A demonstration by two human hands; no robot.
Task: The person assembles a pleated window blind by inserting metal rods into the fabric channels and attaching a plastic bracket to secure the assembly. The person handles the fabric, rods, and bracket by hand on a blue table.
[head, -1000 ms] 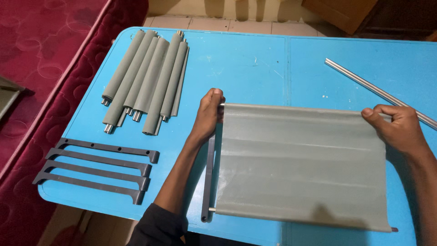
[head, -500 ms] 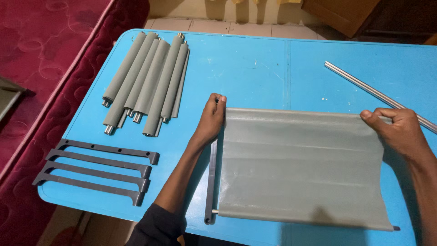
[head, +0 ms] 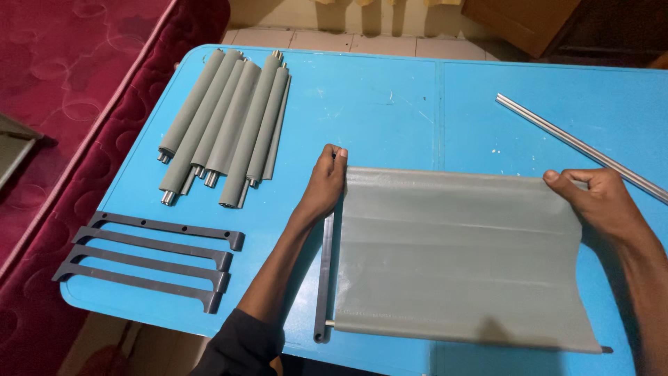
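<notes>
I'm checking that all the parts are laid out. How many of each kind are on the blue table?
Rolled grey fabric tubes: 6
Dark grey brackets on the table's left: 4
Dark grey bracket under the sheet's left edge: 1
Unrolled grey fabric sheet: 1
Bare metal rod: 1
Total: 13

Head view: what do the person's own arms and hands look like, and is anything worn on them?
Both hands are bare: no gloves, rings or watch visible on the left hand or the right hand. The left forearm is bare up to a dark sleeve near the elbow. The right forearm is bare as far as the frame shows.
</notes>
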